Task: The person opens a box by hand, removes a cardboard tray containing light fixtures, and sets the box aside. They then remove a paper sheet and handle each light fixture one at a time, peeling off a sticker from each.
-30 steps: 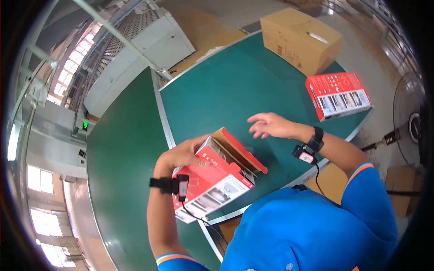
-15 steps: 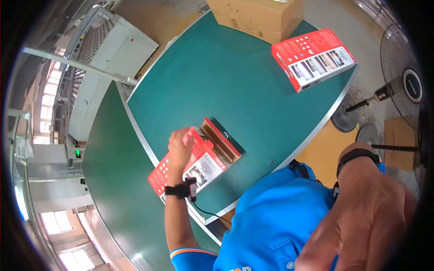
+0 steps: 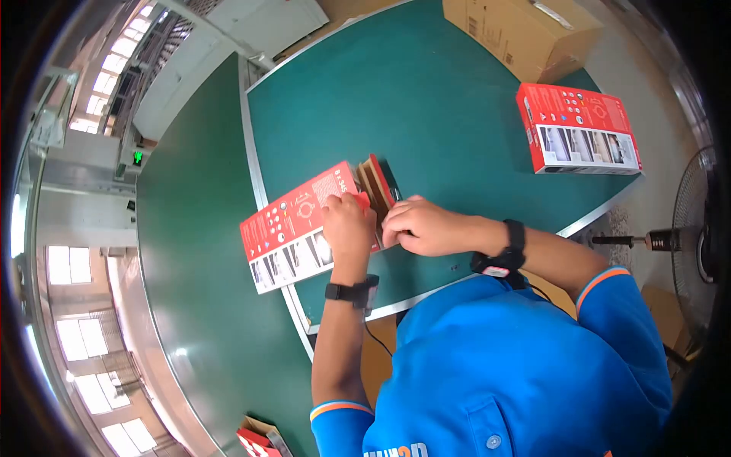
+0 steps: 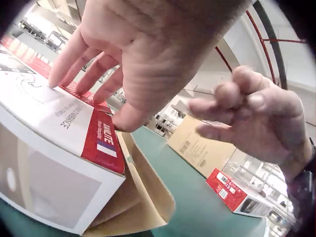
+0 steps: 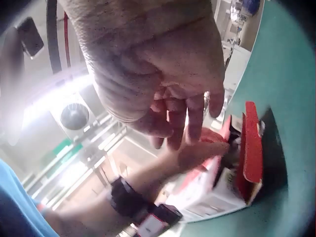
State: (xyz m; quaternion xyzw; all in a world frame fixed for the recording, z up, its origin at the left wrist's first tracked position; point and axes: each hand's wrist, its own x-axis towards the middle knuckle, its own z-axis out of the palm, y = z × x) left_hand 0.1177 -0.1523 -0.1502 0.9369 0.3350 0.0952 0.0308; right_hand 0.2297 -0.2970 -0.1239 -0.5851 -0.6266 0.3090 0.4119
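Now the left hand (image 3: 349, 228) is resting, fingers spread, on the red-and-white box (image 3: 293, 217) lying on the green table (image 3: 449, 114); the right hand (image 3: 432, 228) is hovering beside its open flap (image 3: 384, 181), fingers loosely bent.

Glossy red-and-white printed card covers the open box (image 3: 293, 221); its inner flap is matt brown cardboard. Beyond that box, a plain brown carton (image 3: 518, 34) looks like matt cardboard.
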